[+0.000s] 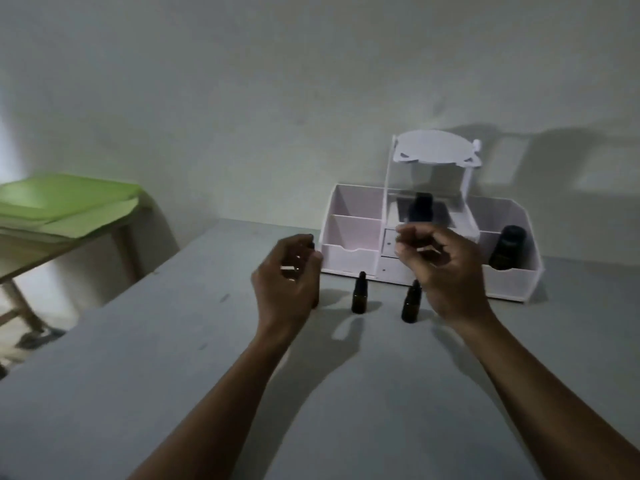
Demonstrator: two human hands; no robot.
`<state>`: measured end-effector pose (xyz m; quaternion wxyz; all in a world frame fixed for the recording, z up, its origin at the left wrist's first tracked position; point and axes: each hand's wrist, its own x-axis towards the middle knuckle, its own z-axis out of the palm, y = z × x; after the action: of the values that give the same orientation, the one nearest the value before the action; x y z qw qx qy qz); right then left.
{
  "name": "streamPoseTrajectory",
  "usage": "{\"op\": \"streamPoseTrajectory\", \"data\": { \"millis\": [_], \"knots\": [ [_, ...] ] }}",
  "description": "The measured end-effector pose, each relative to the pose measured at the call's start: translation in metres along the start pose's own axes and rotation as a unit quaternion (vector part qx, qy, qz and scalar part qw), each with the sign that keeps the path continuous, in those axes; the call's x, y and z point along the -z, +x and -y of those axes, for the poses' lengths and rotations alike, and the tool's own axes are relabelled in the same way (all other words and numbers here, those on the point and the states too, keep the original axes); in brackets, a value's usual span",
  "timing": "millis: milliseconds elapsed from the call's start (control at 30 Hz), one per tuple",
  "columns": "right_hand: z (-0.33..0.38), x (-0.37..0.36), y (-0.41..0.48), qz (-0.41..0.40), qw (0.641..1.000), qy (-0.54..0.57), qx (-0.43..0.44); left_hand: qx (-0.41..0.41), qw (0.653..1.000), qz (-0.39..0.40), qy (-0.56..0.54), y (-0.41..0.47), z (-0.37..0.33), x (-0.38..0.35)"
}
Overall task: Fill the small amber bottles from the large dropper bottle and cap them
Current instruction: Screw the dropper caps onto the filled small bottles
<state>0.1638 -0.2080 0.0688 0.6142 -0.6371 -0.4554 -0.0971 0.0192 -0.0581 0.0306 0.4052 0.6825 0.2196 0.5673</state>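
1. The left hand (289, 271) is raised over the grey table (138, 393), with its fingers curled closed around a small dark thing. Only a dark edge shows at the top of the fingers and below the palm. It may be a small bottle, but the picture is too blurred to be sure.
2. The right hand (443, 268) is raised in front of the white organizer (349, 247). Its thumb and fingers are pinched together. I cannot tell if they hold something, because this part is blurred.
3. Two small amber bottles stand upright on the table between the hands. The left small bottle (359, 297) stands free and has a dark cap on it. The right small bottle (411, 304) also has a dark top and is partly hidden behind the right hand.
4. A large dark bottle (508, 245) stands in the right compartment of the organizer, leaning a little to the back.
5. Another dark bottle (420, 206) stands in the middle part of the organizer, under its small upper shelf (436, 147), just behind the right fingertips.
6. The organizer stands against the wall (277, 81) at the far edge of the table.
7. At the left, well apart, a wooden side table (31, 258) carries green sheets (62, 199).
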Motion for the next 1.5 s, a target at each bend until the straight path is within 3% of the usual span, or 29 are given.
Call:
{"op": "streamPoseTrajectory", "data": {
  "millis": [67, 167, 300, 467, 833, 1000, 1500],
  "knots": [
    [0.007, -0.029, 0.009, 0.046, 0.999, 0.013, -0.010, 0.033, 0.999, -0.014, 0.021, 0.013, 0.021, 0.013],
    [0.007, -0.069, 0.023, 0.099, 0.995, -0.002, -0.029, 0.095, 0.994, 0.058, 0.017, 0.023, 0.052, 0.023],
    [-0.005, -0.110, 0.030, 0.130, 0.990, -0.017, -0.051, 0.141, 0.978, 0.153, 0.000, 0.025, 0.074, 0.022],
    [-0.017, -0.131, 0.029, 0.134, 0.988, -0.056, -0.049, 0.158, 0.964, 0.211, -0.035, 0.024, 0.078, 0.022],
    [-0.023, -0.134, 0.030, 0.124, 0.990, -0.057, -0.031, 0.141, 0.965, 0.218, -0.027, 0.025, 0.086, 0.024],
    [-0.023, -0.129, 0.030, 0.100, 0.994, 0.004, -0.048, 0.148, 0.964, 0.218, -0.030, 0.026, 0.086, 0.024],
    [-0.028, -0.135, 0.029, 0.078, 0.996, -0.015, -0.036, 0.143, 0.964, 0.222, -0.026, 0.027, 0.089, 0.022]
  ]
}}
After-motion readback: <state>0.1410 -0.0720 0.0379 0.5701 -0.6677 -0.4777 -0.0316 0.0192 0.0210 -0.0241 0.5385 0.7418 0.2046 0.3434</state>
